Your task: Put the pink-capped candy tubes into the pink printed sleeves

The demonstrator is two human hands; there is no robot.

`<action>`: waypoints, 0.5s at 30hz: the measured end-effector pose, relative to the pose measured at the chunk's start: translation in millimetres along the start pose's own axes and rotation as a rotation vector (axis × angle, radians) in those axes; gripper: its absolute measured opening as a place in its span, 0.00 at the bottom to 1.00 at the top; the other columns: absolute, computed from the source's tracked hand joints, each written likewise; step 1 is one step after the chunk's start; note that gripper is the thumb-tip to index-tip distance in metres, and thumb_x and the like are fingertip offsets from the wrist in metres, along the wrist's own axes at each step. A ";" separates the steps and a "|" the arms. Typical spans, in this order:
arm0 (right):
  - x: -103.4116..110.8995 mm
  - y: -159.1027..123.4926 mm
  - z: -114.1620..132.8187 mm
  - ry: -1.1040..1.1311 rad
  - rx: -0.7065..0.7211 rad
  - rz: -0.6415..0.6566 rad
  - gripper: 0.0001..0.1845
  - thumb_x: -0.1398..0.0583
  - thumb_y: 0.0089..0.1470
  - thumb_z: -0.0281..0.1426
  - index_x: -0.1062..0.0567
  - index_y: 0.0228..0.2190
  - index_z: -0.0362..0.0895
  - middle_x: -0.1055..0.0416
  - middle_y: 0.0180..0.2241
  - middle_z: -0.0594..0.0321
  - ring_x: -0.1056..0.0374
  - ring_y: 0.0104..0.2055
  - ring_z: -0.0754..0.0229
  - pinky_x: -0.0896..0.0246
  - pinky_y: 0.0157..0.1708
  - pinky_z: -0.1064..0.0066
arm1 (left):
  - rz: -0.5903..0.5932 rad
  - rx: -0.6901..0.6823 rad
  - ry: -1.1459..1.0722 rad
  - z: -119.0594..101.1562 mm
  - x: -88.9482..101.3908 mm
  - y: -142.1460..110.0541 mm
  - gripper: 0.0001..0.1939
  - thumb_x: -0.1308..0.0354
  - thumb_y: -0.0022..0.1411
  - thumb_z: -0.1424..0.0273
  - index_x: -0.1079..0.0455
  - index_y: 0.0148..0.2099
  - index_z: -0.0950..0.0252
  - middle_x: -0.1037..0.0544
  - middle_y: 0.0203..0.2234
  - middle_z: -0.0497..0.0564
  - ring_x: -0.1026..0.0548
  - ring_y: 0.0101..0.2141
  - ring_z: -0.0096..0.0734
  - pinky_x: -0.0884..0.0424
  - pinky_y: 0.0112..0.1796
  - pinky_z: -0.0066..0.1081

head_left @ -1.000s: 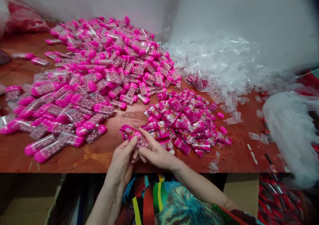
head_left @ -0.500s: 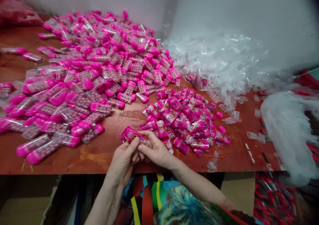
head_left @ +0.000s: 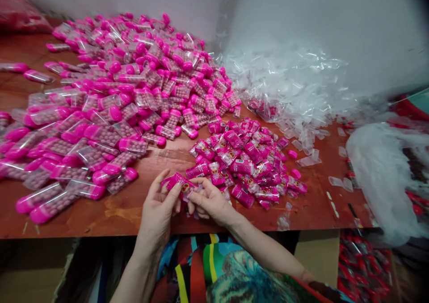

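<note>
Between my two hands, above the table's front edge, is a small pink printed candy packet (head_left: pixel 181 183). My left hand (head_left: pixel 160 207) pinches its left part, thumb on top. My right hand (head_left: pixel 209 200) is closed on its right end, and the fingers cover part of it. Just beyond my right hand lies a heap of similar pink packets (head_left: pixel 246 162), some showing clear plastic and pink balls. Farther left spreads a big pile of clear tubes with bright pink caps (head_left: pixel 134 88), filled with small pink balls.
Clear empty plastic sleeves (head_left: pixel 284 84) are heaped against the wall at the back right. A cloudy plastic bag (head_left: pixel 382 178) hangs over the right edge. A black-handled tool (head_left: pixel 353 213) lies near it. Below sits a box of red items (head_left: pixel 363 263).
My left hand has shifted slightly left, its fingers now spread behind the packet. The packet looks more crumpled and turned between both hands. The view has moved a little.
</note>
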State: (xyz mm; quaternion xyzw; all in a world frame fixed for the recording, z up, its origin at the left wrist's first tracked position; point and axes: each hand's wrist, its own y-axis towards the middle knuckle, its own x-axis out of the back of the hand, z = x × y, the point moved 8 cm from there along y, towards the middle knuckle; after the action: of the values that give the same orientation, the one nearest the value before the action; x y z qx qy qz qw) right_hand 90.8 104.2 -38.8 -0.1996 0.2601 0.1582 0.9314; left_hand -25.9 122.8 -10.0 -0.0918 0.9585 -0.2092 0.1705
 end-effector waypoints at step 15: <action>-1.2 -9.0 -8.7 0.141 0.017 0.013 0.23 0.37 0.57 0.43 0.39 0.47 0.48 0.34 0.22 0.76 0.52 0.12 0.74 0.53 0.12 0.81 | -0.039 -0.113 0.065 6.0 -6.1 -13.1 0.28 0.30 0.50 0.65 0.29 0.54 0.61 0.28 0.18 0.42 0.33 0.16 0.24 0.34 0.19 0.24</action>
State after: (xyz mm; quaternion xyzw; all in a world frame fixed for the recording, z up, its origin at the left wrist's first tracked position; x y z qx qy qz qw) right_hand 89.7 92.2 -42.3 -0.2005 0.3279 0.1478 0.9113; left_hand -16.7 110.3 -7.8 -0.1128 0.9718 -0.1610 0.1299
